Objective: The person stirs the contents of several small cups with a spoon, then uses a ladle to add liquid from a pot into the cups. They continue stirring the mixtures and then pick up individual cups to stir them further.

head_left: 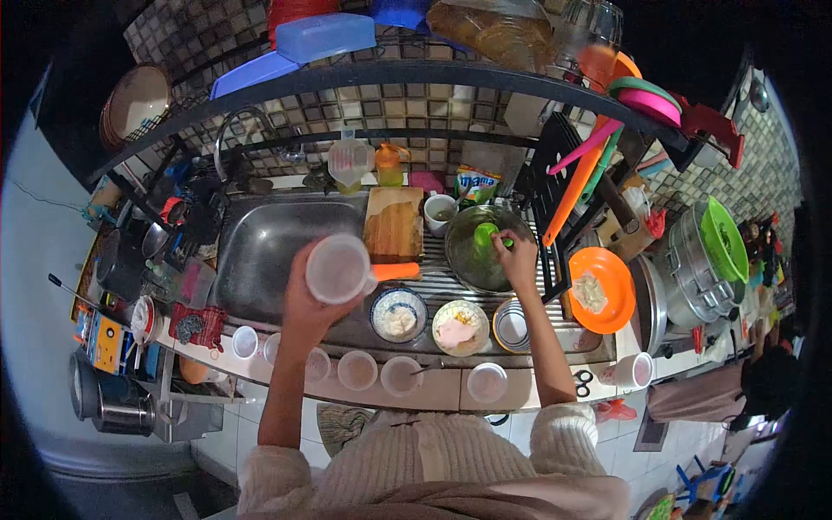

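My left hand (pixel 305 299) is wrapped round a translucent plastic jug (pixel 336 269), held up in front of the sink's right edge. My right hand (pixel 518 260) grips a green cup (pixel 485 236), which is inside a round metal pot (pixel 468 276) on the ribbed drainboard. Nearest below the pot are a patterned bowl with a pink mass (pixel 458 333) and a blue-rimmed bowl with white food (pixel 399 316). An orange handle (pixel 394 271) shows just right of the jug. The pot's contents are hard to make out.
A steel sink (pixel 251 251) lies left, with a wooden cutting board (pixel 394 217) beside it. Several plastic cups (pixel 357 370) line the counter's front edge. An orange plate (pixel 613 299) and scissors (pixel 583 382) are at right. A black shelf rail (pixel 416 76) crosses above.
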A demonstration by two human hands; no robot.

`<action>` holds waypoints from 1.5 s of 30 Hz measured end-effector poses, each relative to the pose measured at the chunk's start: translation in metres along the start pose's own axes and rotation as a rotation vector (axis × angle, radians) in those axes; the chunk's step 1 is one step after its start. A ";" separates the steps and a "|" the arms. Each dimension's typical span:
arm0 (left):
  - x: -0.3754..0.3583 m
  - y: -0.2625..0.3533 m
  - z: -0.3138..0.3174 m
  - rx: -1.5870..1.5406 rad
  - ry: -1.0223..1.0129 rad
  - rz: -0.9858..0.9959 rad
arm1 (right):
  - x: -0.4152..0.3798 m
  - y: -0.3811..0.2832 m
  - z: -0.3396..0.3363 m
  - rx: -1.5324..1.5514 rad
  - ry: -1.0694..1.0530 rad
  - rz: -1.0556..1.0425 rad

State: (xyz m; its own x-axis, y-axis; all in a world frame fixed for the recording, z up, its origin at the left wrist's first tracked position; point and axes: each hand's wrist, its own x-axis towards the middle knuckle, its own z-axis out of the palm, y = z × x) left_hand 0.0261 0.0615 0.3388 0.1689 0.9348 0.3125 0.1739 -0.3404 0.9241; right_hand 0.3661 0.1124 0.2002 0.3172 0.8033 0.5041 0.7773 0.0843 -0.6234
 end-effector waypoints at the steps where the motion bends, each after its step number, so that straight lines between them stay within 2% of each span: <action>1: 0.011 -0.004 0.008 -0.005 0.007 0.064 | -0.004 0.000 0.001 -0.005 0.003 0.006; 3: 0.032 -0.015 0.022 -0.015 0.005 0.132 | -0.013 0.001 0.003 0.221 0.113 0.198; 5: 0.052 -0.028 0.035 0.113 -0.138 0.176 | -0.020 -0.010 -0.004 0.301 0.102 0.223; 7: 0.072 -0.041 0.053 0.198 -0.211 0.204 | -0.025 -0.022 -0.007 0.707 0.137 0.425; 9: 0.082 -0.052 0.070 0.142 -0.243 0.245 | -0.029 -0.028 -0.010 0.726 0.167 0.392; 11: 0.094 -0.054 0.082 0.172 -0.285 0.178 | -0.032 -0.037 -0.016 0.747 0.197 0.397; 13: 0.097 -0.051 0.089 0.162 -0.305 0.232 | -0.034 -0.041 -0.020 0.724 0.205 0.385; 15: 0.098 -0.055 0.093 0.193 -0.291 0.267 | -0.036 -0.040 -0.021 0.536 0.190 0.302; 17: 0.095 -0.058 0.093 -0.016 -0.210 0.290 | -0.039 -0.027 -0.019 0.546 0.151 0.269; 18: 0.095 -0.059 0.087 0.241 -0.111 0.447 | -0.039 -0.021 -0.018 0.447 0.115 0.233; 20: 0.081 -0.033 0.072 0.182 -0.117 0.398 | -0.038 0.002 -0.012 0.158 0.095 0.075; 21: 0.074 -0.020 0.064 0.123 -0.122 0.362 | -0.036 -0.018 -0.030 0.098 -0.049 0.273; 22: 0.068 -0.017 0.058 0.048 -0.117 0.237 | -0.039 -0.012 -0.027 -0.015 0.020 0.186; 23: 0.061 -0.015 0.049 0.052 -0.107 0.230 | -0.041 -0.004 -0.026 -0.125 0.090 0.095; 25: 0.042 -0.012 0.027 -0.077 -0.030 0.086 | -0.051 -0.023 -0.043 -0.600 0.108 0.064; 26: 0.031 -0.011 0.015 0.031 0.050 0.153 | -0.053 -0.039 -0.052 -0.569 0.044 0.133; 27: 0.020 -0.012 0.005 0.037 0.062 0.142 | -0.058 -0.045 -0.055 -0.627 0.022 0.088; 29: 0.000 -0.015 -0.016 -0.108 0.166 0.126 | -0.070 -0.051 -0.061 -0.618 -0.170 0.009; 33: -0.054 -0.024 -0.055 -0.017 0.296 -0.009 | -0.087 -0.088 -0.082 -0.537 -0.198 -0.063; 35: -0.085 -0.042 -0.071 -0.046 0.377 -0.018 | -0.099 -0.100 -0.093 0.098 -0.558 0.081; 37: -0.111 -0.047 -0.075 -0.078 0.423 -0.068 | -0.120 -0.118 -0.089 0.274 -0.635 0.053; 39: -0.127 -0.045 -0.077 -0.216 0.469 -0.151 | -0.142 -0.127 -0.073 0.243 -0.644 0.070; 41: -0.138 -0.047 -0.080 -0.186 0.489 -0.161 | -0.158 -0.129 -0.053 0.369 -0.610 0.190; 43: -0.148 -0.049 -0.082 -0.128 0.522 -0.175 | -0.162 -0.140 -0.049 0.353 -0.590 0.145; 45: -0.153 -0.044 -0.088 -0.125 0.521 -0.170 | -0.167 -0.141 -0.041 0.240 -0.572 -0.032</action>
State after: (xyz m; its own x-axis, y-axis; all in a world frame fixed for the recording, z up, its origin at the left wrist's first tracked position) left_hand -0.0925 -0.0573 0.2693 -0.3583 0.9130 0.1951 0.0357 -0.1955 0.9801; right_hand 0.2256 -0.0584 0.2285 -0.0973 0.9813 0.1659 0.6167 0.1903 -0.7638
